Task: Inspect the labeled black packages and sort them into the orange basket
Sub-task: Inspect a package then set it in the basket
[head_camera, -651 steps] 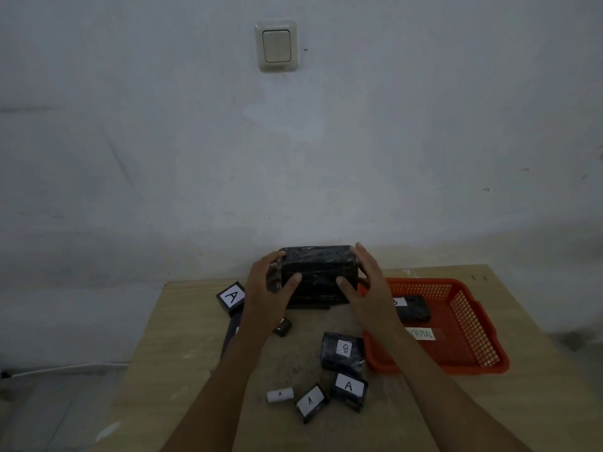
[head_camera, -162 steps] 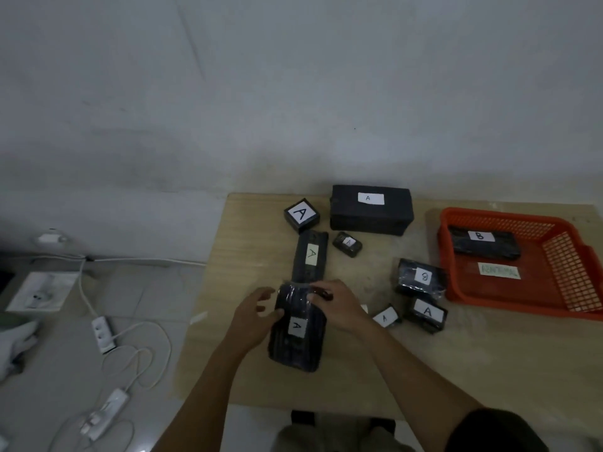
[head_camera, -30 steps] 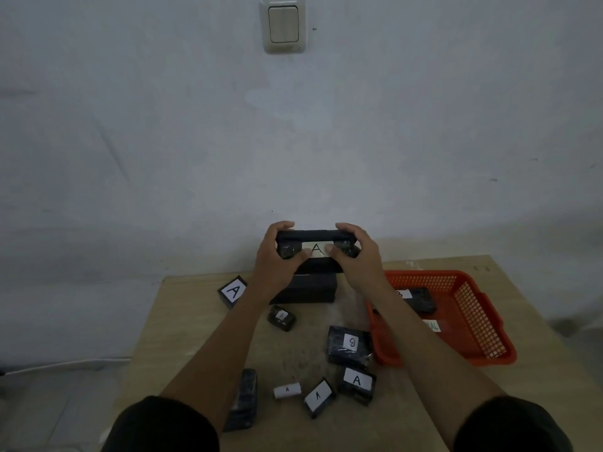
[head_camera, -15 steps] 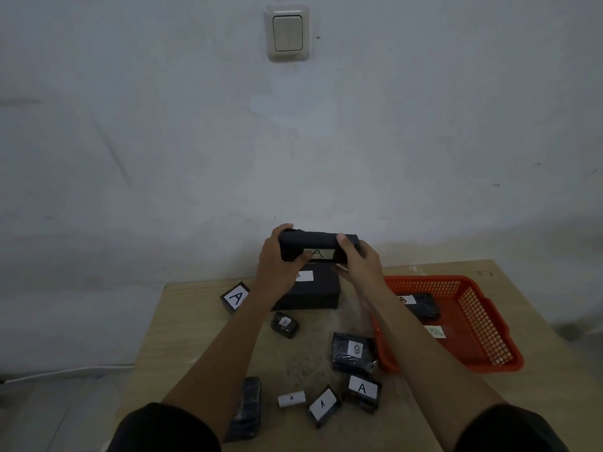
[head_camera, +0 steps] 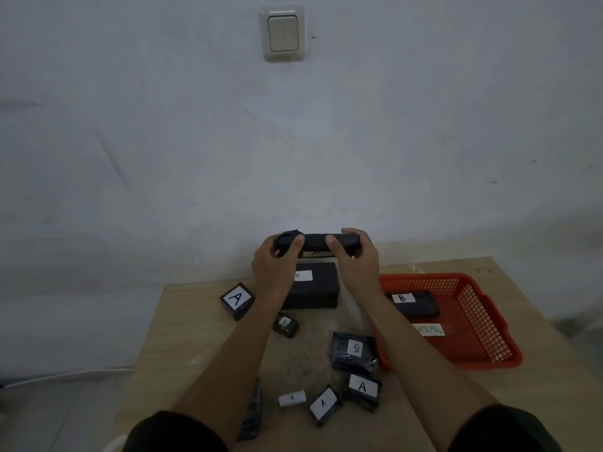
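Observation:
Above the table's far edge I hold a long black package (head_camera: pixel 315 242) level in the air. My left hand (head_camera: pixel 277 261) grips its left end and my right hand (head_camera: pixel 354 256) grips its right end. Its white label faces down and only a sliver shows. Below it stands a big black box (head_camera: pixel 315 290) marked A. The orange basket (head_camera: pixel 483 318) lies to the right with one B package (head_camera: pixel 412 303) and a paper slip inside. Loose A packages (head_camera: pixel 237 300) (head_camera: pixel 362 388) and one B package (head_camera: pixel 354 350) lie on the table.
The wooden table (head_camera: pixel 195 337) ends at a grey wall with a light switch (head_camera: pixel 283 33). A small A package (head_camera: pixel 286 324), a white roll (head_camera: pixel 292 398), a tilted A package (head_camera: pixel 324 404) and a black package (head_camera: pixel 253 411) under my left forearm lie near me.
I have rolled the long package away from me, so its A label has turned from facing me to facing down. My hands stay at its two ends.

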